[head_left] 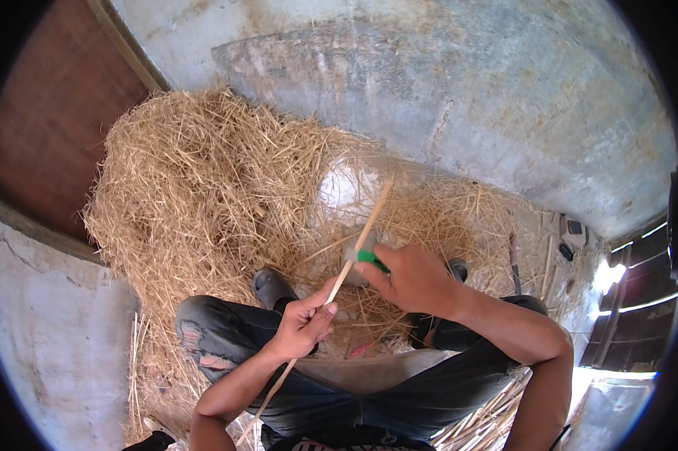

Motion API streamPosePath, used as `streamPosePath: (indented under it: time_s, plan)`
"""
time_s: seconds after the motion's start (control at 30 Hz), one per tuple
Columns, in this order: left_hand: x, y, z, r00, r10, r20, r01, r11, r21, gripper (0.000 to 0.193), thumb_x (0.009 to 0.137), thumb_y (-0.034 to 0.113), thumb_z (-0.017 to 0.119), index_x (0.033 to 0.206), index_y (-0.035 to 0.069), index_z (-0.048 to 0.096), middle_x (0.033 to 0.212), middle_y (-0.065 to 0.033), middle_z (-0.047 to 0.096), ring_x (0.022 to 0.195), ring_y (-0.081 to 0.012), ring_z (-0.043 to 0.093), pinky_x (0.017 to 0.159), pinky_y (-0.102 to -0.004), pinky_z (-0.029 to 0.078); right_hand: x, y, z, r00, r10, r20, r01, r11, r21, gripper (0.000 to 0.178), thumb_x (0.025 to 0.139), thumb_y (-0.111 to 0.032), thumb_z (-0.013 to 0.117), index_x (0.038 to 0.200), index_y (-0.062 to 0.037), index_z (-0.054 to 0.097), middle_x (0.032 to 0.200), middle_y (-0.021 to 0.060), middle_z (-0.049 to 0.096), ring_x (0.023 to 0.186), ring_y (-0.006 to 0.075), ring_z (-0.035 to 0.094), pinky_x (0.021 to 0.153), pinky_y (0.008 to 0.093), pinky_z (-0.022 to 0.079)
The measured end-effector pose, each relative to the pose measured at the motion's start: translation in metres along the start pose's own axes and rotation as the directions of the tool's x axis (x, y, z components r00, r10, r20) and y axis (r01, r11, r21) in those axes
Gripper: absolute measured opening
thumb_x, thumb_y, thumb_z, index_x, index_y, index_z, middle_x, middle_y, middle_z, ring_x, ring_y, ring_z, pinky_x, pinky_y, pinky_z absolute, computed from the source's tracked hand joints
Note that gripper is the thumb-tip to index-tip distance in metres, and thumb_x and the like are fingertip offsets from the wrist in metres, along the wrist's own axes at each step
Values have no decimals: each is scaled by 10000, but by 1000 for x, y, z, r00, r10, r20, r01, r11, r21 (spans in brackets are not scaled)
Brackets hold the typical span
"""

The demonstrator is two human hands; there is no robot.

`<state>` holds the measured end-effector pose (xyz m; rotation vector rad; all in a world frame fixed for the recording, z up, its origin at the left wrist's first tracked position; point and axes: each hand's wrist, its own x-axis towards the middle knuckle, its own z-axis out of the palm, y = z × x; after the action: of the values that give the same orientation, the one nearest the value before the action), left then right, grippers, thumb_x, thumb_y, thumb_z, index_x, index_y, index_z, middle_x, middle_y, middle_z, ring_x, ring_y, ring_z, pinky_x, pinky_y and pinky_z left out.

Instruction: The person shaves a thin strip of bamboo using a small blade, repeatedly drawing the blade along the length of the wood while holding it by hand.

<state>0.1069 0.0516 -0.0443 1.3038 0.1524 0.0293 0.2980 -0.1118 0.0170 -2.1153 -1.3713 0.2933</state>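
A long, thin wooden stick (pixel 377 208), pale and bamboo-like, runs on a slant from my lap up toward the wall. My left hand (pixel 307 325) is closed around it below its middle, thumb lying along the stick. Higher up, my right hand (pixel 420 281) grips a small green-handled cutting tool (pixel 372 260). Its greyish edge meets the stick just above my left hand, and the fingers hide most of the handle. I cannot make out the exact shape of the blade.
A big heap of dry shavings (pixel 196 180) fills the floor ahead and left, against a stained wall (pixel 444 83). Several cut sticks (pixel 483 417) lie below my right leg. Small dark objects (pixel 574 228) lie at the right, near a slatted opening (pixel 640 316). A brown panel (pixel 53 120) stands at left.
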Motion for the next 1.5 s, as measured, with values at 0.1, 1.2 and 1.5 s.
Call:
streamPosePath:
  time_s: [0.1, 1.2, 1.5]
  plan:
    - [-5, -4, -3, 1000, -10, 9, 10, 999, 40, 509, 1052, 60, 461, 1543, 96, 337, 574, 50, 350, 449, -34, 273, 425, -236, 261, 16, 32, -4, 984, 144, -107, -141, 989, 33, 422, 1020, -359, 517, 824, 7, 593, 577, 205, 574, 508, 374, 575, 515, 472, 451]
    - [-5, 20, -6, 977, -146, 155, 177, 963, -205, 509, 1077, 185, 413, 1554, 66, 281, 561, 56, 243, 433, -50, 208, 406, -222, 237, 13, 52, -47, 904, 284, -321, -259, 959, 119, 397, 1038, -328, 500, 872, 16, 607, 558, 84, 422, 548, 148, 409, 524, 363, 360]
    - [-1, 8, -6, 982, -168, 88, 188, 922, -338, 478, 1084, 212, 415, 1546, 120, 332, 599, 70, 233, 493, -53, 199, 430, -220, 230, -10, -8, 24, 998, -53, 24, 53, 999, 8, 405, 989, -436, 549, 872, -53, 602, 533, 175, 564, 489, 402, 597, 467, 486, 464]
